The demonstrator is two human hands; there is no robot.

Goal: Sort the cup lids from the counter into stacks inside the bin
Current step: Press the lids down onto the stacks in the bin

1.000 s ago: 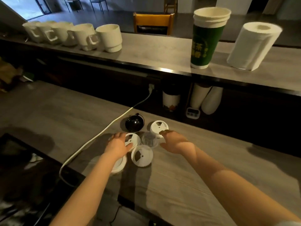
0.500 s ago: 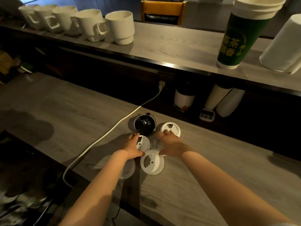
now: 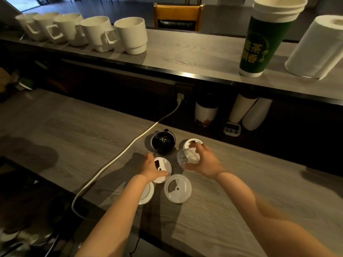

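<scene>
Fingers [image 3: 201,148] of right hand [image 3: 207,164] pinch a clear lid [image 3: 188,157] raised off the surface [image 3: 74,127]; left hand [image 3: 150,167] grips a white lid [image 3: 164,166] beside them. Other lids [image 3: 177,188] lie nearby; bin unseen, sorting apparently just begun.

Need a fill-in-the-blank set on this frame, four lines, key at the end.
The clear lid is held by the ___. The ___ grips a white lid. The domed lid beside the cord is ___. ___ mugs line the upper shelf.
Missing: right hand; left hand; black; five.
</scene>
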